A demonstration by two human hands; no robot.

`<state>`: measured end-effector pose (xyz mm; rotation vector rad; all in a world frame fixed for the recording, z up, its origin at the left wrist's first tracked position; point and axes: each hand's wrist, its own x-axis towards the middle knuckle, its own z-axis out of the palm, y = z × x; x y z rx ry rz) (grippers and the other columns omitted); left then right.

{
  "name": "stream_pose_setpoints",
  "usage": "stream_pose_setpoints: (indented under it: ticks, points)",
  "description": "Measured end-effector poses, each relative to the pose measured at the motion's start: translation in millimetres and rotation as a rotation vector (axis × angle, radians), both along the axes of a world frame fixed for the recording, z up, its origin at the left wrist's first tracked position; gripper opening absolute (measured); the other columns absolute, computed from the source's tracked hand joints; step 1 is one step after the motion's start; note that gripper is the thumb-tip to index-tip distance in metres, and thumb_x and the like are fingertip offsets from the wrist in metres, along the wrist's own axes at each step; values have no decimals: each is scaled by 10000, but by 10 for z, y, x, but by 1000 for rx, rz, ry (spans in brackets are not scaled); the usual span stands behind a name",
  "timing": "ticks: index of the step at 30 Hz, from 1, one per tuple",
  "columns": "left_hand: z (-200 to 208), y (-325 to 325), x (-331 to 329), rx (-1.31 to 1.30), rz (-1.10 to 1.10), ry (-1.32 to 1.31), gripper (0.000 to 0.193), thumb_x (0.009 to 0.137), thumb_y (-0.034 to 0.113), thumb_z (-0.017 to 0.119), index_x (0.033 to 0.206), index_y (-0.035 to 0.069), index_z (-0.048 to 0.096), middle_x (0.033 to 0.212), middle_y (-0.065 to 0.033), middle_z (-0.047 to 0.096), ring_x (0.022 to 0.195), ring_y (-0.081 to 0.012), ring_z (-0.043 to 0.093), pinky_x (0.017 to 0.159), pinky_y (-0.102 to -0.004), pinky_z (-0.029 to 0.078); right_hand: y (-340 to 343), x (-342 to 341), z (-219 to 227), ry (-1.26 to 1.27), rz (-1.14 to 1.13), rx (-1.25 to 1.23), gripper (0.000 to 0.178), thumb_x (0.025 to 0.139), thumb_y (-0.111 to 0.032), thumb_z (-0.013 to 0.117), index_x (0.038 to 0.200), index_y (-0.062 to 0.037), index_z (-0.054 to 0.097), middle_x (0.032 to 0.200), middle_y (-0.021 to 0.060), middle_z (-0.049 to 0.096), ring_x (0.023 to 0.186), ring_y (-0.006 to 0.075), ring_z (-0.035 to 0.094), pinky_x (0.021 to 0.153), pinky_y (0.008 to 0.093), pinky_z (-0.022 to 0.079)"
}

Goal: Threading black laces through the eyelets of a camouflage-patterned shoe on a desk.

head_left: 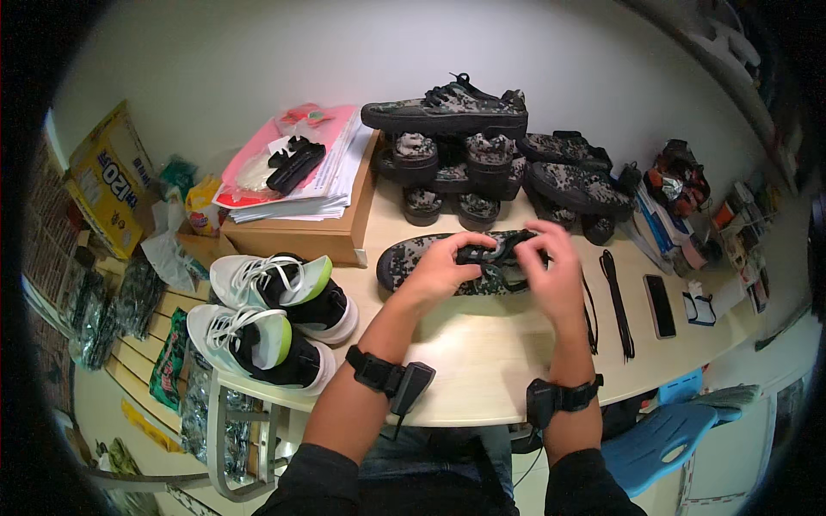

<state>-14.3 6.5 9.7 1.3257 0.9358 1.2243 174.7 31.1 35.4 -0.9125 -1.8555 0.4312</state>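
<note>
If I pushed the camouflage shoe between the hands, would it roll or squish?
The camouflage shoe probably wouldn't roll, because it's long and low. Its cloth-looking top might squish, since it's open in the middle. The thick-looking black toe edge may stay firmer.

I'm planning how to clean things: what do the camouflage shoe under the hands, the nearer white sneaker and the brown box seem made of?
Camouflage shoe: probably canvas-like cloth; its patterned surface looks matte.
Nearer white sneaker: perhaps smooth synthetic, judging by the even, pale toe; leather is possible.
Brown box: likely cardboard, with plain, matte, flat sides.
</note>
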Motion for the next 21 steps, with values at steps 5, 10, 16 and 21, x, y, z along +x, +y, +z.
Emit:
stream_pose_setpoints:
  ticks: [5,10,16,21]
  points:
    - [-111,57,67,59,63,87,320,772,-5,605,1092,8,599,1045,-63,619,951,-126,563,850,-265,448,-125,-177,-90,-216,56,81,138,735,-112,696,796,-26,607,1119,172,549,1088,359,475,943,426,380]
    - [-153,90,71,181,149,144,264,826,84,591,1077,2,600,1027,-87,637,949,-146,577,862,-291,448,-119,-152,-72,-209,67,40,158,729,-118,705,810,-24,608,1137,170,540,1100,357,469,950,427,374]
    - [-56,54,56,85,110,140,256,854,67,543,1094,-6,589,1085,-67,609,1029,-146,541,927,-274,403,-84,-173,-114,-218,80,80,181,724,-124,710,859,-28,639,1157,164,538,1106,348,469,954,433,369]
    - [-102,77,44,90,68,36,250,879,79,515,1104,-2,586,1100,-60,603,1042,-141,532,933,-270,395,-73,-234,-144,-162,59,99,151,734,-133,698,840,-34,657,1149,149,554,1097,336,478,952,420,368]
